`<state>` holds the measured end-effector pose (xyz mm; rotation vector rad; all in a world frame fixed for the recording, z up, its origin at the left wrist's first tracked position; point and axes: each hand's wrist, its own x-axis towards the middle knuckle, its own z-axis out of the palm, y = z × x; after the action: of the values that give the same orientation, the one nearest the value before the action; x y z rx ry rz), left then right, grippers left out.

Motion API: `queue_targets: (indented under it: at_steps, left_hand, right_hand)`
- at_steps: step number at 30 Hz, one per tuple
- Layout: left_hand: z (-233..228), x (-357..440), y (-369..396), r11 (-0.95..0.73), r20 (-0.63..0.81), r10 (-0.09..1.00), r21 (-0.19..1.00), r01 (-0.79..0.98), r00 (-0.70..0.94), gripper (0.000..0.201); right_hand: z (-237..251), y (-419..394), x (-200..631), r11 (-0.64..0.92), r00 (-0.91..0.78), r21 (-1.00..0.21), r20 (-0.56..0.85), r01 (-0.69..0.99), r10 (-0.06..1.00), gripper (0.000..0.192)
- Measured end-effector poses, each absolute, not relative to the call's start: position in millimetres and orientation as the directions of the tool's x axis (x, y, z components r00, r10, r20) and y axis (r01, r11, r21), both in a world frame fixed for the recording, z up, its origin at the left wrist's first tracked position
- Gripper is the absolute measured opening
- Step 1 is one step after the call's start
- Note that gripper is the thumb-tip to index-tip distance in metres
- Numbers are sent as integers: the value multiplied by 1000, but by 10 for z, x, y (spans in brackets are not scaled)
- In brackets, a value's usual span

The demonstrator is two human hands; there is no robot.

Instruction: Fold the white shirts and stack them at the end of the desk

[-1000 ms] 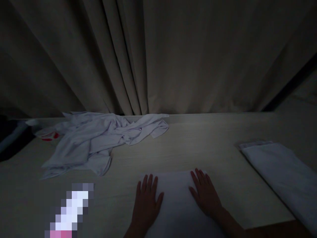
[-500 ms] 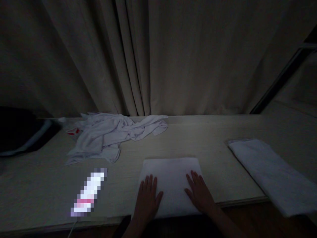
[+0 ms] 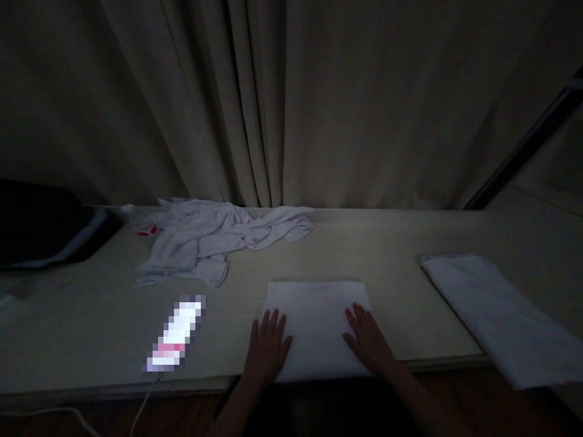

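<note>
A flat white folded cloth (image 3: 317, 331) lies at the front edge of the table, squared up before me. My left hand (image 3: 268, 346) rests palm down on its left side, fingers spread. On the opposite side, my right hand (image 3: 367, 340) also lies flat with its fingers stretched out, pressing the cloth's right edge. Neither hand grips anything. The light is dim, so fine detail of the fabric is lost.
Crumpled white cloth (image 3: 214, 237) lies at the back left. A lit, blurred-out screen (image 3: 177, 334) with a cable sits front left. A folded white cloth (image 3: 496, 315) overhangs the table edge at right. A black item (image 3: 40, 224) stands far left; a curtain (image 3: 364, 109) hangs behind.
The view has shifted slightly, so most things on the left appear a little further right and higher. My left hand has slid a bit toward the cloth's left edge; both hands stay flat.
</note>
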<state>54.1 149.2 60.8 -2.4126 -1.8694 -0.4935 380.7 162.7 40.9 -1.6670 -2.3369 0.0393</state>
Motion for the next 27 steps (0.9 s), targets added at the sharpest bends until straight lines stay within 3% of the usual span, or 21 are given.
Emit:
queue_targets:
  at_steps: [3,5,6,8,11,14,16,21,27]
  left_hand:
    - [801,366,1243,-34,256,959,525,851,-120,51]
    - [945,251,1009,211,0,946,760,614,-325,53]
    - [1013,213,902,352,-185,916,797,490,-357,55]
    - [1127,187,754,587,-501,807,737,335,-312,57]
    - [1201,231,727,721,-691,690,630,288,-217,59]
    - [1143,267,822,739,-723,667,609,288,-182,56]
    - [1066,266,879,732,-714,674,613,296,-189,52]
    - [948,271,922,687,-650,727,680,256,-224,33]
    - [976,208,1021,637,-587,755,762,113,-292,29]
  right_hand:
    - [469,1400,4038,174,-55,-358,318,917,947,61]
    - [491,1167,4244,-8,173,-531,262,847,949,56]
    - [501,1050,4335,-100,255,-602,177,792,951,53]
    - [531,858,4454,-240,317,-682,-13,690,948,51]
    - [619,746,4445,-326,231,-725,-231,607,945,58]
    - [722,810,4323,-428,189,-687,-398,588,898,62]
    - [760,882,4264,-462,208,-634,-435,621,876,58]
    - [698,969,4272,-388,218,-553,-348,737,912,39]
    - [581,913,4214,-334,204,-701,-267,630,942,27]
